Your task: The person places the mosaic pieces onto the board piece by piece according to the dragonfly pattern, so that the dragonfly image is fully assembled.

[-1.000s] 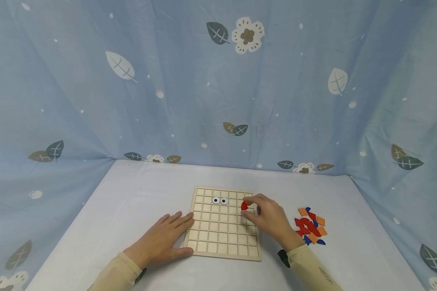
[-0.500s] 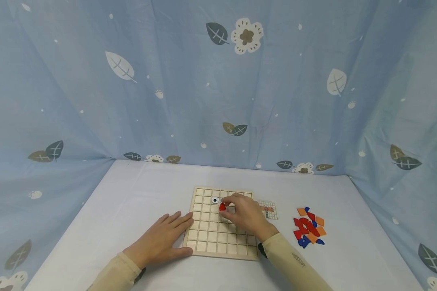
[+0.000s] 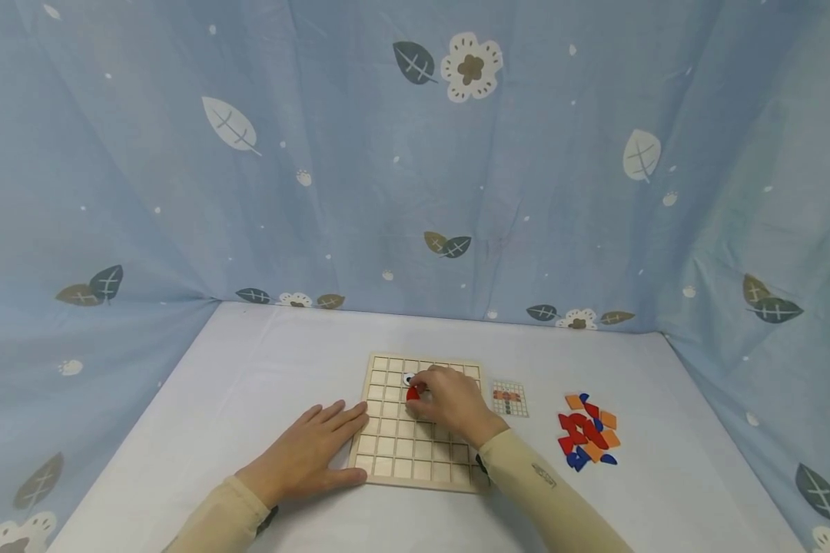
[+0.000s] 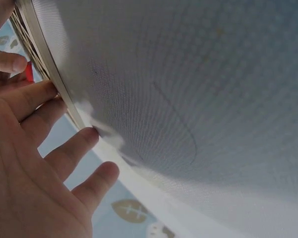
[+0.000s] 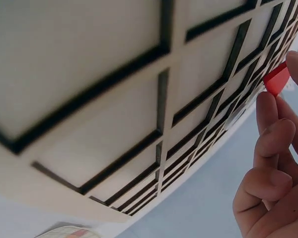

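Note:
A square wooden grid board (image 3: pixel 403 448) lies on the white table. My right hand (image 3: pixel 449 401) is over its upper middle, pinching a small red piece (image 3: pixel 412 393) between thumb and fingers. In the right wrist view the red piece (image 5: pixel 277 80) has a curved side and is at the grid cells; whether it is seated in one cannot be told. Just above it is a round white eye piece (image 3: pixel 408 379), partly covered by the fingers. My left hand (image 3: pixel 307 453) has its fingers spread, with fingertips and thumb touching the board's left edge.
Right of the board lies a small printed card (image 3: pixel 510 399) with a gridded pattern. Farther right is a loose pile of red, orange and blue flat pieces (image 3: pixel 591 452). A blue patterned curtain (image 3: pixel 360 192) rises behind the table.
My right hand has carried the red piece left across the board to just below the eye piece. It uncovered the card and now hides the second eye piece. My left hand stays put.

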Tool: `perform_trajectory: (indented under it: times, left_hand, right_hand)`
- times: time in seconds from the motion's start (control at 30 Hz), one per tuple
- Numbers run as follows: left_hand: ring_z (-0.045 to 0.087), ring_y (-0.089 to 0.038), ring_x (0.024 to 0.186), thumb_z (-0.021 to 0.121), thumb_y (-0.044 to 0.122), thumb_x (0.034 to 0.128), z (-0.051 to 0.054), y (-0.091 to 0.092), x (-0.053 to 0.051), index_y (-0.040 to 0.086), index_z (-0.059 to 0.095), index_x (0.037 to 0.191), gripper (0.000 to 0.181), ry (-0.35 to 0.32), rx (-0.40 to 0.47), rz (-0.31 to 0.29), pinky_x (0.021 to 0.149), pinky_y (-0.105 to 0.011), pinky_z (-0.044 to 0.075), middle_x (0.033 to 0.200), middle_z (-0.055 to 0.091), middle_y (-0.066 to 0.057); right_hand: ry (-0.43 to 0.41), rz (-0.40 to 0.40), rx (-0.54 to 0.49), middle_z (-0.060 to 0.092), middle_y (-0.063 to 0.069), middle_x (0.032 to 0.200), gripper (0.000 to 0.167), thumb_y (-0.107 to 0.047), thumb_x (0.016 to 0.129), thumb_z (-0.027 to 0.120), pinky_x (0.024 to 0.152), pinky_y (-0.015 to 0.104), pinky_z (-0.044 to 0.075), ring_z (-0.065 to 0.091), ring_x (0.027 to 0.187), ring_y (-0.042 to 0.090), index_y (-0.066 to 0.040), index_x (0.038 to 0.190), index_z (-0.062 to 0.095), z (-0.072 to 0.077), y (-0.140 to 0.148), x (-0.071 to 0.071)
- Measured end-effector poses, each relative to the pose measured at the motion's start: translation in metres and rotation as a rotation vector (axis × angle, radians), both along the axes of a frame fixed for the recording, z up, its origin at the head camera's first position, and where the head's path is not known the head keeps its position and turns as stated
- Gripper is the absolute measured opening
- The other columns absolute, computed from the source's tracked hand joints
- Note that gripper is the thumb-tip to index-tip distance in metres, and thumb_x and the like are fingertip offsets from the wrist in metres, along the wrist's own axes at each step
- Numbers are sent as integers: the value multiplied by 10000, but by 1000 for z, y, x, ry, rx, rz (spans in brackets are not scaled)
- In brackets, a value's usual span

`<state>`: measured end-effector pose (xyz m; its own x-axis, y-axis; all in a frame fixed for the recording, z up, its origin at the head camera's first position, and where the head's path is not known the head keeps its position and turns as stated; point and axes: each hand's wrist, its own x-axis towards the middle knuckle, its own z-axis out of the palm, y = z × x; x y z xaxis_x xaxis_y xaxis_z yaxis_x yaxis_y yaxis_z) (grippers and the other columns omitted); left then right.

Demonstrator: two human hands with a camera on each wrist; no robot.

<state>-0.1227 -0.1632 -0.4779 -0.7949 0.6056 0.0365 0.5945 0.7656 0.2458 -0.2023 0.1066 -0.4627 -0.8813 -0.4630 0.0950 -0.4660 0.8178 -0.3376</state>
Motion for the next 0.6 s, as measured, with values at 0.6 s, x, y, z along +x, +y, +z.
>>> perform_trajectory:
  times: [0.6]
  left_hand:
    - [401, -391, 1427, 510, 722, 928, 1, 0, 0, 103, 473, 1523, 859, -6, 2, 1, 1142, -595, 324, 1600, 403, -31]
  right_hand:
    - [-33, -28, 15, 721, -65, 946, 342, -383, 855, 825, 703, 301, 550, 652, 828, 96, -158, 1107, 772, 0, -7, -6]
